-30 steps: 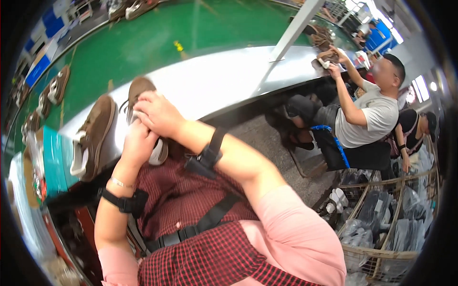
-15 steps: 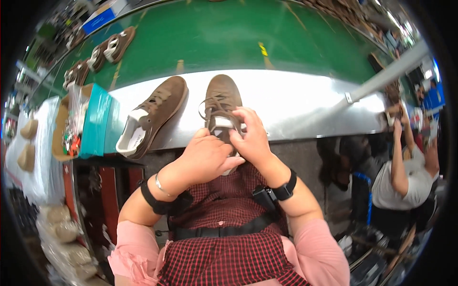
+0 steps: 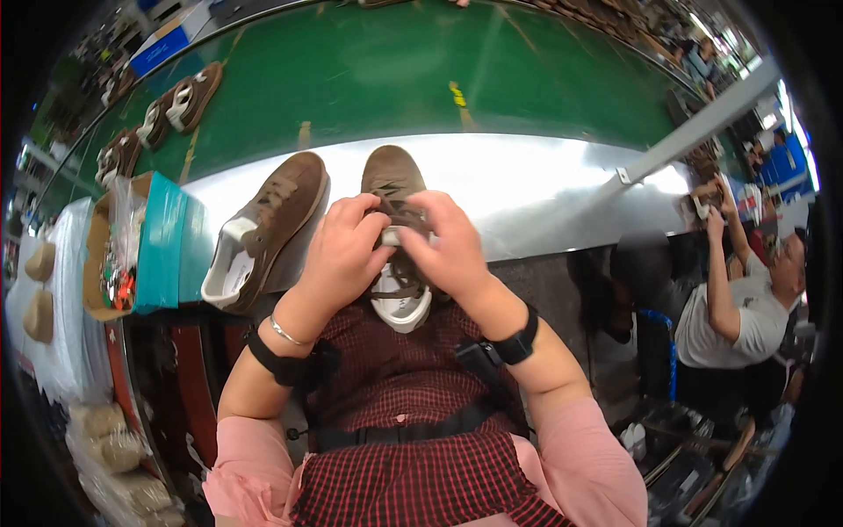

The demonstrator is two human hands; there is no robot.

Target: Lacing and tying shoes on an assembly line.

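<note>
A brown suede sneaker (image 3: 392, 167) lies toe away from me at the edge of the metal ledge, its pale heel lining toward my body. Both hands meet over its laced middle. My left hand (image 3: 342, 250) is closed at the left side of the laces and tongue, fingertips bent inward. From the right, my right hand (image 3: 446, 244) pinches the same area, its thumb by the light tongue top. Fingers hide most of the laces, so which strand each holds cannot be made out. Its laced mate, a second brown sneaker (image 3: 294, 198), rests tilted to the left.
A teal open box (image 3: 162, 241) with small colourful items stands left on the metal ledge (image 3: 536, 184). Beyond runs a green conveyor belt (image 3: 351, 79) carrying more brown shoes (image 3: 193, 95). A grey pole (image 3: 702, 119) slants at right. Farther right, another person (image 3: 738, 307) handles a shoe.
My hands have shifted from the shoe opening up to the tongue and laces, and the left fingers have moved forward. The shoe's pale insole now shows below them. The whole view has shifted slightly.
</note>
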